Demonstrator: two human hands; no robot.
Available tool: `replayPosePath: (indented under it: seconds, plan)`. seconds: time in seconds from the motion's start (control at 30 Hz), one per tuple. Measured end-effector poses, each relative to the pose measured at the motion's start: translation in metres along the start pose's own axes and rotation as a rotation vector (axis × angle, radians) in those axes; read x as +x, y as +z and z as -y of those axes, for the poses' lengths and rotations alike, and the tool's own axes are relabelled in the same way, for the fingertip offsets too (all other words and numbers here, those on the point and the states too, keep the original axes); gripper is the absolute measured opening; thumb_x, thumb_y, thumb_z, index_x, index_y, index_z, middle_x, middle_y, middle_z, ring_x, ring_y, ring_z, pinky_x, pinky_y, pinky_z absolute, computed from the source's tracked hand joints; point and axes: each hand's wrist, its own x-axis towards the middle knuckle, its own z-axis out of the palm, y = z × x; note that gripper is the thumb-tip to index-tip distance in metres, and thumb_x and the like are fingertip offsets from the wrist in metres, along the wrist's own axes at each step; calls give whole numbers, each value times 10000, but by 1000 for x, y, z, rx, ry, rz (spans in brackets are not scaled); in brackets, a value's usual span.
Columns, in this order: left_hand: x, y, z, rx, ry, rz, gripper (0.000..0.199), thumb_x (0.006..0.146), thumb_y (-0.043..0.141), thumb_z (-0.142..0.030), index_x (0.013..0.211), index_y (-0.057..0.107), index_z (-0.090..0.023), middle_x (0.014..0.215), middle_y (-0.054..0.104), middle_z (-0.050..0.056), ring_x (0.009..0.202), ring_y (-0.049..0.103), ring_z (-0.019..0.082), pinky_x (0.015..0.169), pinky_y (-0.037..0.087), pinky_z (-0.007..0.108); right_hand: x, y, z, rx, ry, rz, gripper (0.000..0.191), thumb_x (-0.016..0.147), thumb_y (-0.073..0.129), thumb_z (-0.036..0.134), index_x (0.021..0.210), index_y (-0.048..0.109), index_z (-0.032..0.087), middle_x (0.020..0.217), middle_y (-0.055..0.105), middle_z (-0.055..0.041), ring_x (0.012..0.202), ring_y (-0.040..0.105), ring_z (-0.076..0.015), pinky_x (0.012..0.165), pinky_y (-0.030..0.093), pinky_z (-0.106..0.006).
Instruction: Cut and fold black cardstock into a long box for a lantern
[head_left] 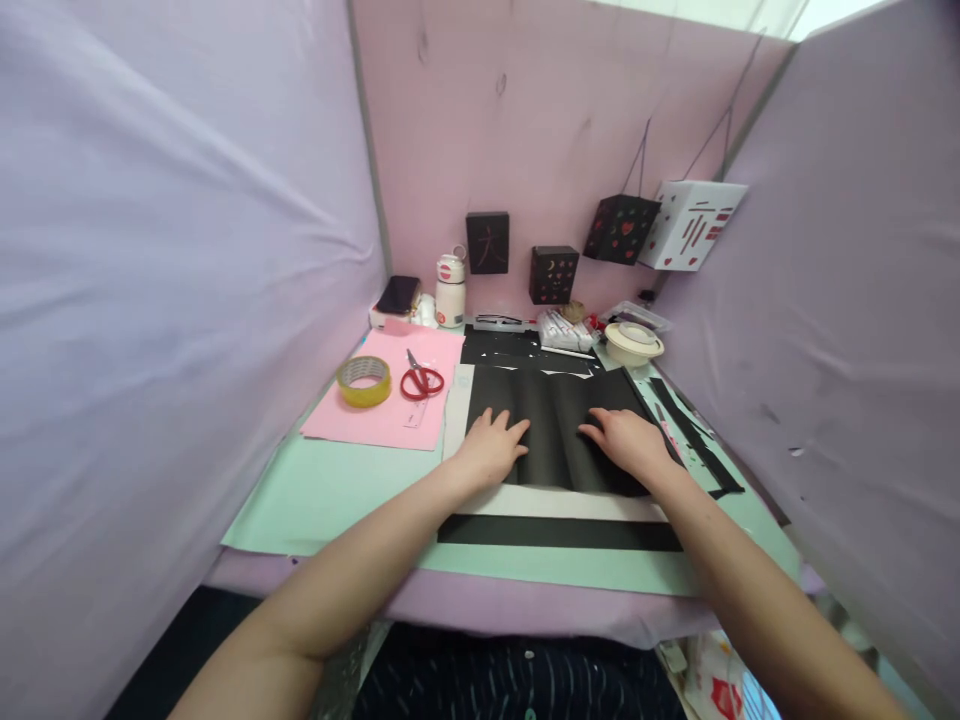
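A creased sheet of black paper (551, 425) lies over a white sheet (585, 502) in the middle of the table. My left hand (492, 448) rests on the black paper's left part, its fingers spread. On the right part lies my right hand (626, 440), fingers apart and touching the paper. Below the white sheet, a black strip (555, 533) runs along the near side. Neither hand holds anything.
Pink paper (360, 428) at the left bears yellow tape (364, 382) and red scissors (421, 381). Behind stand a white bottle (451, 292) and a tape roll (634, 343). Black strips (697, 438) lie at right; decorated boxes (622, 228) hang above.
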Motion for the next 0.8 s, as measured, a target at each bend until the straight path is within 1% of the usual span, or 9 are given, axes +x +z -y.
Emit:
replayPosePath:
  seconds: [0.03,0.07,0.13,0.17,0.23,0.33,0.43,0.63,0.8]
  plan:
    - [-1,1,-3,-11,-40,8,541,925,490,-456,1426,452,-254,1479,412,176,1386,304,415,1088,251,567,3,4,1,9,-3,-17,414,915,495,515,1116,669,198,911,716,-134,905,664,-281,733,506,-354]
    - [-1,2,-5,-22,-74,23,628,892,484,-577,1448,414,-291,1517,359,157,1403,239,449,1090,218,599,6,9,2,21,-20,-39,450,914,491,524,1157,656,183,1014,704,-155,990,645,-293,804,503,-377]
    - [-3,4,-6,-27,-111,71,785,798,440,-765,1464,361,-359,1573,259,103,1420,113,489,1100,133,638,9,21,0,54,-67,-66,537,919,473,536,1294,580,166,1293,589,-188,1203,541,-320,969,441,-434]
    - [-4,5,-6,-17,-116,92,833,762,416,-815,1467,345,-378,1588,224,79,1424,65,494,1107,93,641,10,28,-2,78,-75,-55,576,923,458,542,1362,522,174,1405,497,-187,1289,467,-331,1032,391,-465]
    - [-6,7,-3,7,-124,107,877,728,385,-858,1474,312,-402,1604,177,47,1430,4,487,1116,39,632,9,40,-5,138,-53,16,618,933,413,560,1449,410,219,1518,359,-160,1384,347,-340,1088,318,-515]
    - [-6,9,1,18,-124,110,881,719,368,-871,1474,295,-423,1611,149,23,1434,-25,475,1125,25,612,6,51,-9,227,-1,97,639,937,364,587,1487,334,262,1549,313,-128,1422,281,-325,1111,282,-528]
    - [-6,10,3,29,-124,108,874,722,369,-869,1474,287,-431,1612,143,15,1435,-26,472,1126,32,604,5,53,-10,271,13,93,652,929,358,607,1488,328,274,1556,305,-109,1434,259,-303,1129,253,-516]
    - [-4,10,2,95,-141,77,833,742,416,-832,1463,319,-426,1603,184,28,1434,36,476,1123,74,598,6,41,-4,326,41,103,666,911,401,625,1479,346,282,1559,303,-98,1443,241,-283,1147,211,-496]
    - [-1,12,4,161,-135,60,805,765,422,-799,1463,333,-408,1591,223,53,1428,87,481,1116,116,595,6,35,-4,404,67,52,698,902,419,631,1465,383,219,1545,326,-121,1436,254,-280,1151,212,-452]
